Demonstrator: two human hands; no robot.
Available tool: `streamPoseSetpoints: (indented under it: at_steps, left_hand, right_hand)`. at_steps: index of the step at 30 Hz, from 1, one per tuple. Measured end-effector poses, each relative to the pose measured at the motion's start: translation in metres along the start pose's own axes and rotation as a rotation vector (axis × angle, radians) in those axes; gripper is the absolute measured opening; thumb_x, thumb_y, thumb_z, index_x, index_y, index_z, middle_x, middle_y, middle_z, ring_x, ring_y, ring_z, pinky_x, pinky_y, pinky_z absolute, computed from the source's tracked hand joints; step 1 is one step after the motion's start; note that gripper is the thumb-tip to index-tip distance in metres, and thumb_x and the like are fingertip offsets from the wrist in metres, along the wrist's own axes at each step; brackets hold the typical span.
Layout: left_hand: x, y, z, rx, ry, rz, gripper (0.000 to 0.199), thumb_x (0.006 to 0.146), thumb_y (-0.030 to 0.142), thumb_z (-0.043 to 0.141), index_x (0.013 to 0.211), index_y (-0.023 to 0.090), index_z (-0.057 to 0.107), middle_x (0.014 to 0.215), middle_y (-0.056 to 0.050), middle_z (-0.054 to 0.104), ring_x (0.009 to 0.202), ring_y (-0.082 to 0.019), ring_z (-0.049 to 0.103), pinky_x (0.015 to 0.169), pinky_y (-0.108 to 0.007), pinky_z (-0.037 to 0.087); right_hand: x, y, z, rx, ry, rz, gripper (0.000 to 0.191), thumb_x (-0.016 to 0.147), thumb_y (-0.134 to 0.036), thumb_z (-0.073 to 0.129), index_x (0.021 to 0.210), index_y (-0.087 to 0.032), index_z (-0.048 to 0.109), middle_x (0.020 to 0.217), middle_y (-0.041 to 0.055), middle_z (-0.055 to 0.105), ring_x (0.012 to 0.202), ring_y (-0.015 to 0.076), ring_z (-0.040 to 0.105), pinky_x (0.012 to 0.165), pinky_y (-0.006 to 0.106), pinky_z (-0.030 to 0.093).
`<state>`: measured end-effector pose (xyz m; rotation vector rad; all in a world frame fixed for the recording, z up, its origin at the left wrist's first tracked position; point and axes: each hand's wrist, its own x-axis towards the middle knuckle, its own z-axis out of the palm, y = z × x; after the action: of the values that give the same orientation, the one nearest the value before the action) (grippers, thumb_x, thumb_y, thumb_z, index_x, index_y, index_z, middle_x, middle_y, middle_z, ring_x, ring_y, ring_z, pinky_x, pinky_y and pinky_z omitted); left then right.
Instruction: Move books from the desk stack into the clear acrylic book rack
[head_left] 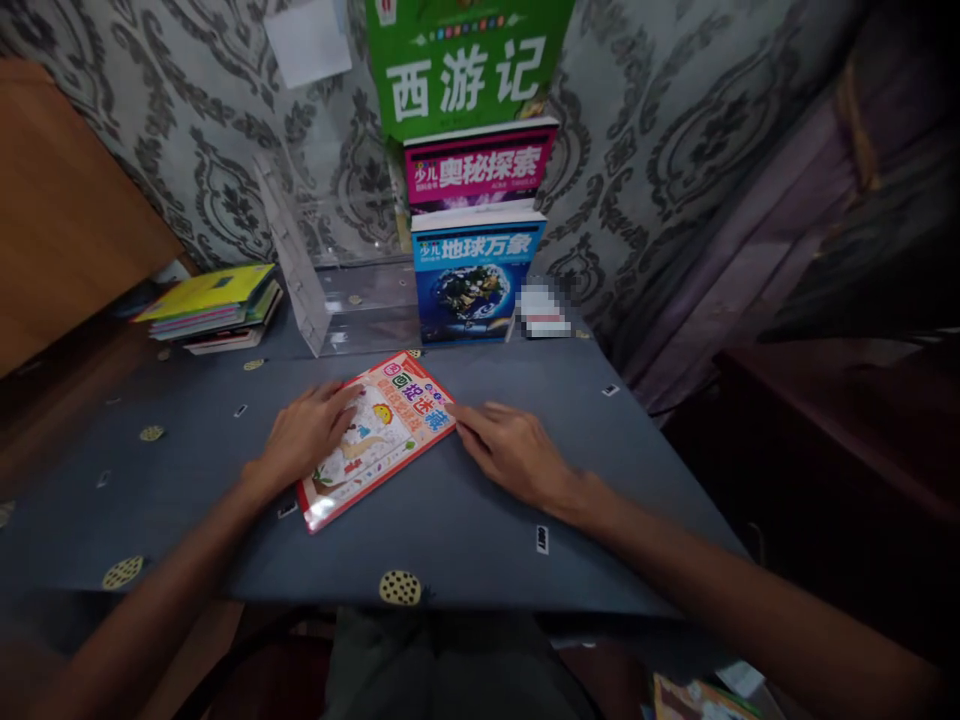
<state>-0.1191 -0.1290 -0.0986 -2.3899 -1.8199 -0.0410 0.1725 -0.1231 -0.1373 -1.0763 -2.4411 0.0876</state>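
Observation:
A red-bordered children's picture book [382, 440] with a cartoon cover lies slanted on the table. My left hand [304, 435] is at its left edge, fingers closed against the book and reaching over part of the cover. At the right corner, the fingers of my right hand [514, 450] are pressed together on the book's edge. Just behind the book stands a clear display rack [367, 300]. It holds a blue book with a globe [472, 285], a magenta book [480, 170] and a green book [472, 70] in rising tiers.
A pile of books [217, 305] with a yellow one on top sits at the back left. A pale panel [289, 260] stands beside the rack. Pineapple prints dot the grey tablecloth [465, 550]. Patterned wallpaper [630, 110] is behind, and more books [697, 700] show below at the lower right.

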Motion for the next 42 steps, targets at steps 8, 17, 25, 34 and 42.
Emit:
streamPoseSetpoints:
  at_steps: [8,17,25,34,42]
  left_hand:
    - [-0.014,0.010,0.001,0.046,0.012,-0.099,0.041,0.102,0.037,0.042,0.134,0.020,0.063,0.113,-0.014,0.064,0.106,-0.029,0.062,0.084,-0.040,0.054]
    - [-0.018,0.028,-0.015,0.130,-0.072,-0.086,0.034,0.102,0.036,0.043,0.122,0.019,0.065,0.102,-0.012,0.065,0.093,-0.027,0.065,0.067,-0.033,0.052]
    - [-0.039,0.063,-0.008,-0.110,0.058,0.348,0.035,0.099,0.045,0.053,0.120,0.021,0.064,0.126,-0.013,0.065,0.118,-0.030,0.057,0.098,-0.046,0.050]
    - [-0.044,0.087,0.004,-0.092,0.077,0.454,0.032,0.100,0.037,0.054,0.123,0.017,0.064,0.128,-0.014,0.068,0.121,-0.029,0.062,0.104,-0.048,0.051]
    - [-0.044,0.088,0.003,-0.116,0.122,0.486,0.032,0.104,0.030,0.044,0.121,0.019,0.069,0.121,-0.012,0.073,0.117,-0.026,0.068,0.099,-0.043,0.056]
  right_hand:
    - [0.032,0.016,0.007,0.117,-0.059,0.000,0.035,0.102,-0.029,0.047,0.131,-0.017,0.062,0.107,0.0148,0.074,0.100,0.0280,0.065,0.085,0.042,0.055]
    - [0.074,0.066,0.036,0.249,-0.022,-0.074,0.034,0.100,-0.028,0.050,0.130,-0.018,0.064,0.133,0.0137,0.068,0.127,0.0289,0.059,0.107,0.053,0.047]
    - [0.073,0.064,0.040,0.267,-0.066,-0.023,0.039,0.101,-0.030,0.047,0.136,-0.019,0.060,0.143,0.0125,0.062,0.137,0.0301,0.051,0.116,0.053,0.037]
    - [0.026,0.019,0.018,0.358,-0.062,-0.022,0.037,0.103,-0.032,0.043,0.132,-0.024,0.065,0.134,0.0079,0.067,0.133,0.0269,0.053,0.115,0.049,0.039]
    - [-0.019,-0.010,-0.002,0.593,-0.074,-0.003,0.039,0.106,-0.034,0.039,0.135,-0.023,0.063,0.125,0.0075,0.072,0.115,0.0209,0.066,0.102,0.040,0.050]
